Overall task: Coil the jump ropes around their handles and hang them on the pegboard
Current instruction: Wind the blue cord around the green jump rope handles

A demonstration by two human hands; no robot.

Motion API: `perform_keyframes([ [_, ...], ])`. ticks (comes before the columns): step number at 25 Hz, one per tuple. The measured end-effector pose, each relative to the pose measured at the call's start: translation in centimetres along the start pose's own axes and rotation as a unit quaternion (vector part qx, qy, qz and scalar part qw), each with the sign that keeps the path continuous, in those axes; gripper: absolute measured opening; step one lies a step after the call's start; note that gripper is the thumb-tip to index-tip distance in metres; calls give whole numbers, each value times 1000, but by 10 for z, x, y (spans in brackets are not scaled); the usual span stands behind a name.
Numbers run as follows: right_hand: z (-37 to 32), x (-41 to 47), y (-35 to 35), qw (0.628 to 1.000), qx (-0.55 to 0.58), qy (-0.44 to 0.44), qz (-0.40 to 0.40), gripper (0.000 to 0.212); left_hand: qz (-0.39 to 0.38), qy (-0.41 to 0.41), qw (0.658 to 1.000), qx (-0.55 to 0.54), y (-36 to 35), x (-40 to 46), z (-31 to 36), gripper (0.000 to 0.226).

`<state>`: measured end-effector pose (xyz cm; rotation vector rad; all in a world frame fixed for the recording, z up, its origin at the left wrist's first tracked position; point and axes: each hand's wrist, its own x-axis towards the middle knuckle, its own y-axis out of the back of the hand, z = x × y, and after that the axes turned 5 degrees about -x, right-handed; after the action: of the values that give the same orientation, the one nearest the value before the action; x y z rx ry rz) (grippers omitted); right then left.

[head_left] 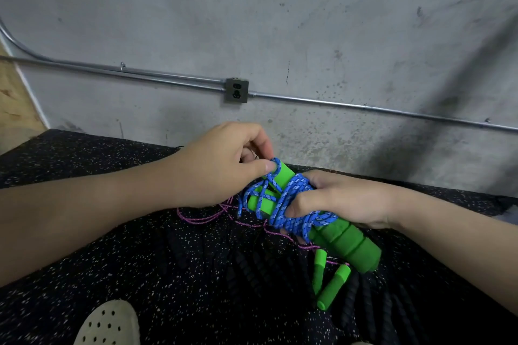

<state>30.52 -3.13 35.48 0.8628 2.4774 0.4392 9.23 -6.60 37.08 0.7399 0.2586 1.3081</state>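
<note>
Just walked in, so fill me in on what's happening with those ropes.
A person is coiling the blue jump rope around its green foam handles. The right hand grips the wrapped bundle, while the left hand pinches a loop of blue cord near the handles' upper end. A pink jump rope lies loose on the speckled floor below, its two green handles uncoiled. No pegboard is in view, so nothing is hung yet.

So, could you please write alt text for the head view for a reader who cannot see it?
Two bare hands wind a blue rope around a pair of green handles: the right hand grips the bundle while the left hand pinches a loop at its top end. Below, a pink rope and two more green handles lie on a black speckled floor by a grey wall.
</note>
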Motion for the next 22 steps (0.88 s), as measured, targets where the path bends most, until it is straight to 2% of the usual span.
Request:
perform_keyframes([
  [5, -4, -2, -2, 998, 34, -36, -26, 18, 94, 72, 988, -95, -16, 4, -7, 11],
  [8, -7, 1, -3, 999, 7, -28, -13, 17, 167, 125, 967, -144, -21, 7, -10, 10],
  [10, -9, 2, -4, 1000, -12, -24, 0, 18, 186, 125, 962, -157, -22, 7, -10, 9],
  [14, -7, -2, -1, 998, 31, -26, 41, 27, 149, 88, 970, -168, -12, 7, -7, 9],
  [17, -5, -3, -3, 995, 77, -15, 64, 24, 136, 56, 977, -158, -5, 4, -12, 11],
  [19, -4, -3, -3, 992, 88, -2, 84, 22, 112, 42, 986, -120, -1, -1, -16, 9],
  [22, -3, -2, -2, 988, 108, 10, 110, 26, 79, 26, 996, -7, 2, -9, -20, 17],
])
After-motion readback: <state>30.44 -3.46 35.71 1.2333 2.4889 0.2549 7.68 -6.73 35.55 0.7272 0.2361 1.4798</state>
